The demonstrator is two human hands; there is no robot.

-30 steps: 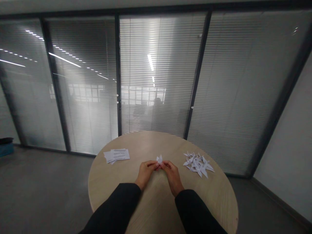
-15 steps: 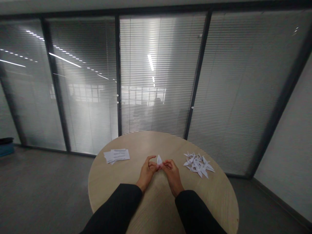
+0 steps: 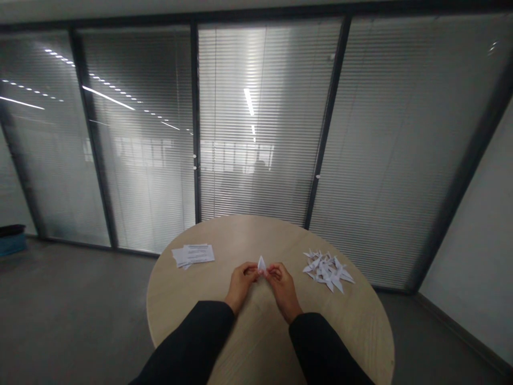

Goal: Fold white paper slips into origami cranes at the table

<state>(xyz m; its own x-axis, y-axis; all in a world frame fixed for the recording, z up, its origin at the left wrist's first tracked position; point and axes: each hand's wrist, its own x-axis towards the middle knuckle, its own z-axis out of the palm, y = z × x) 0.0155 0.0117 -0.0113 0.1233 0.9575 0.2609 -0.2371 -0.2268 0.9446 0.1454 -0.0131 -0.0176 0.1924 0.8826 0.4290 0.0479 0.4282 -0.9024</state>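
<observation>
A small white folded paper piece (image 3: pixel 262 263) stands pointed upward between my two hands over the round wooden table (image 3: pixel 224 321). My left hand (image 3: pixel 240 280) pinches its left lower edge with closed fingers. My right hand (image 3: pixel 282 283) pinches its right lower edge, fingers curled in. Both forearms wear black sleeves.
A pile of several white folded paper pieces (image 3: pixel 326 266) lies on the table to the right of my hands. A small stack of printed paper slips (image 3: pixel 193 254) lies to the left. Glass walls with closed blinds (image 3: pixel 260 133) stand behind the table. Grey floor surrounds it.
My left index finger, raised half a second ago, has closed back onto the paper piece. Both hands stay in the same place.
</observation>
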